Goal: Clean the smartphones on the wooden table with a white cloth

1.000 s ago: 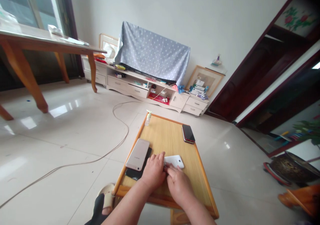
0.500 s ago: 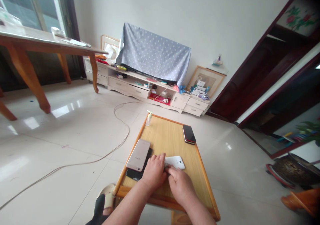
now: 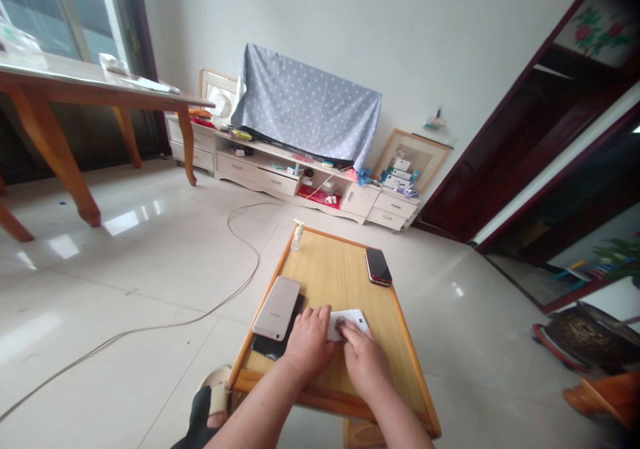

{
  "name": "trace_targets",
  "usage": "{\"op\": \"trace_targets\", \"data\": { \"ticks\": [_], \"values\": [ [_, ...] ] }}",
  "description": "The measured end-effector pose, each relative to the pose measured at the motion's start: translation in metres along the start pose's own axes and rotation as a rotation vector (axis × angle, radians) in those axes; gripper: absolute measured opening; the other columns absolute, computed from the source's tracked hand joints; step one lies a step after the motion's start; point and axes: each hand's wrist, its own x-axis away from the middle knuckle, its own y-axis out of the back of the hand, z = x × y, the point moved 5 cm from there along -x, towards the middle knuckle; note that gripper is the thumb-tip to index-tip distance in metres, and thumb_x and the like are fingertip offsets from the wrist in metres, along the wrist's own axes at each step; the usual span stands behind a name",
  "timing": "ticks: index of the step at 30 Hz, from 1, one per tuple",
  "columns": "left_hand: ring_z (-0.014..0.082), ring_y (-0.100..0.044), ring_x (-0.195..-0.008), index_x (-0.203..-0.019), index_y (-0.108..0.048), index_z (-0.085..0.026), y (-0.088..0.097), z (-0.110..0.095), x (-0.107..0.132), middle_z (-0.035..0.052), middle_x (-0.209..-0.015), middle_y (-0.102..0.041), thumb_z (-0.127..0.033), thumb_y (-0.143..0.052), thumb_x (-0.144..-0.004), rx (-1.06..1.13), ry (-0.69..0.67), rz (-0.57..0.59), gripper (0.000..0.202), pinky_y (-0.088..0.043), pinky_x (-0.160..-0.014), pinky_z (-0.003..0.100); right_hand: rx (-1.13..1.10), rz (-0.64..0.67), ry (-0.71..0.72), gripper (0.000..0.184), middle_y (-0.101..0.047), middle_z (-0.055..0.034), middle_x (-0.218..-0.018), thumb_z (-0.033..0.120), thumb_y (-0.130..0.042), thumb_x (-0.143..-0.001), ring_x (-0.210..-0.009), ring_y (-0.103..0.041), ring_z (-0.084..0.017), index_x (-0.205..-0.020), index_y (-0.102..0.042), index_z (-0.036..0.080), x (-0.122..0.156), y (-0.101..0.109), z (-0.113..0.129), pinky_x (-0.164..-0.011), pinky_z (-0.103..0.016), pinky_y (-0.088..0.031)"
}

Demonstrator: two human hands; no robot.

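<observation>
Right hand moved onto the white phone; left hand about the same. Left to right from the white phone: black phone (image 3: 267,346) under beige phone (image 3: 277,308), both left of it, well clear of the tabletop's far end. Left hand (image 3: 309,342) just beside it, open, fingers loosely curled, holding nothing. White phone (image 3: 347,324) lies flat on the tabletop (image 3: 340,269). Right hand (image 3: 367,362) open over it, fingertips (image 3: 342,327) on its face, not gripping. Dark phone (image 3: 378,266) beyond it, toward the far edge.
</observation>
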Motion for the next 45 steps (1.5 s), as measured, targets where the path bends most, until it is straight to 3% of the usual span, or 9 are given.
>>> {"op": "trace_targets", "data": {
  "ticks": [4, 10, 16, 19, 23, 29, 35, 41, 45],
  "values": [
    [0.0296, -0.052, -0.116, -0.138, -0.047, -0.019, 0.0, -0.001, 0.0, 0.011, -0.129, -0.063, -0.022, -0.055, -0.074, 0.003, 0.004, -0.012, 0.065, -0.04, -0.099, 0.04, 0.063, -0.097, -0.094, 0.057, -0.058, -0.0072, -0.145, 0.008, -0.035, -0.09, -0.14, -0.048, -0.025, -0.136, -0.064, 0.023, -0.005, -0.002, -0.009, -0.122, -0.057, -0.024],
    [0.0286, -0.052, -0.118, -0.138, -0.046, -0.02, 0.0, 0.0, -0.001, 0.0106, -0.129, -0.062, -0.023, -0.053, -0.076, 0.009, -0.003, -0.014, 0.063, -0.039, -0.1, 0.038, -0.026, -0.004, 0.064, 0.06, -0.056, -0.0041, -0.147, 0.007, -0.038, -0.087, -0.14, -0.048, -0.023, -0.139, -0.062, 0.026, -0.003, -0.016, 0.012, -0.122, -0.048, -0.029],
    [0.0292, -0.051, -0.118, -0.14, -0.045, -0.019, -0.003, 0.001, -0.001, 0.0115, -0.13, -0.061, -0.024, -0.057, -0.074, 0.01, -0.006, -0.017, 0.067, -0.038, -0.101, 0.039, 0.058, -0.099, -0.137, 0.056, -0.056, -0.009, -0.147, 0.009, -0.033, -0.091, -0.142, -0.045, -0.027, -0.137, -0.063, 0.019, -0.009, -0.004, -0.017, -0.122, -0.057, -0.023],
    [0.0295, -0.051, -0.118, -0.14, -0.044, -0.019, -0.003, 0.0, -0.001, 0.0124, -0.13, -0.061, -0.026, -0.055, -0.079, 0.014, -0.01, -0.021, 0.062, -0.038, -0.1, 0.04, 0.039, -0.056, -0.083, 0.056, -0.057, -0.0094, -0.146, 0.009, -0.036, -0.089, -0.142, -0.046, -0.027, -0.137, -0.064, 0.019, -0.014, -0.007, -0.001, -0.122, -0.052, -0.026],
    [0.0279, -0.052, -0.119, -0.142, -0.041, -0.019, -0.004, 0.001, 0.0, 0.0129, -0.132, -0.06, -0.027, -0.047, -0.087, 0.016, -0.022, -0.022, 0.056, -0.039, -0.1, 0.039, -0.085, 0.011, 0.076, 0.058, -0.06, -0.0018, -0.143, 0.007, -0.038, -0.088, -0.135, -0.054, -0.021, -0.136, -0.064, 0.029, -0.02, -0.009, 0.023, -0.118, -0.039, -0.036],
    [0.0291, -0.05, -0.121, -0.144, -0.041, -0.018, -0.006, 0.003, -0.002, 0.0125, -0.134, -0.059, -0.023, -0.056, -0.077, 0.016, -0.014, -0.021, 0.069, -0.038, -0.103, 0.039, -0.004, -0.08, -0.13, 0.054, -0.06, -0.0054, -0.144, 0.008, -0.037, -0.089, -0.137, -0.051, -0.023, -0.131, -0.068, 0.023, -0.028, 0.001, -0.001, -0.118, -0.041, -0.036],
    [0.029, -0.051, -0.123, -0.148, -0.036, -0.014, -0.005, 0.003, -0.001, 0.0149, -0.137, -0.059, -0.028, -0.043, -0.09, 0.043, -0.016, -0.04, 0.06, -0.038, -0.104, 0.041, -0.108, 0.033, -0.008, 0.052, -0.063, -0.0018, -0.141, 0.011, -0.038, -0.092, -0.134, -0.054, -0.019, -0.133, -0.065, 0.027, -0.029, -0.004, 0.031, -0.118, -0.035, -0.033],
    [0.0302, -0.05, -0.124, -0.149, -0.036, -0.013, -0.009, 0.006, -0.002, 0.0138, -0.139, -0.058, -0.022, -0.054, -0.075, 0.057, -0.013, -0.055, 0.077, -0.038, -0.106, 0.04, -0.011, -0.005, -0.16, 0.053, -0.057, -0.0038, -0.147, 0.011, -0.037, -0.091, -0.14, -0.047, -0.021, -0.134, -0.066, 0.022, -0.034, 0.002, 0.01, -0.119, -0.035, -0.032],
    [0.0302, -0.051, -0.124, -0.152, -0.032, -0.013, -0.008, 0.006, -0.002, 0.0155, -0.139, -0.058, -0.026, -0.048, -0.084, 0.078, -0.011, -0.05, 0.071, -0.037, -0.106, 0.042, -0.03, 0.044, -0.111, 0.05, -0.059, -0.0047, -0.145, 0.014, -0.036, -0.094, -0.139, -0.048, -0.023, -0.134, -0.065, 0.025, -0.033, -0.004, 0.023, -0.121, -0.042, -0.028]
  ]
}}
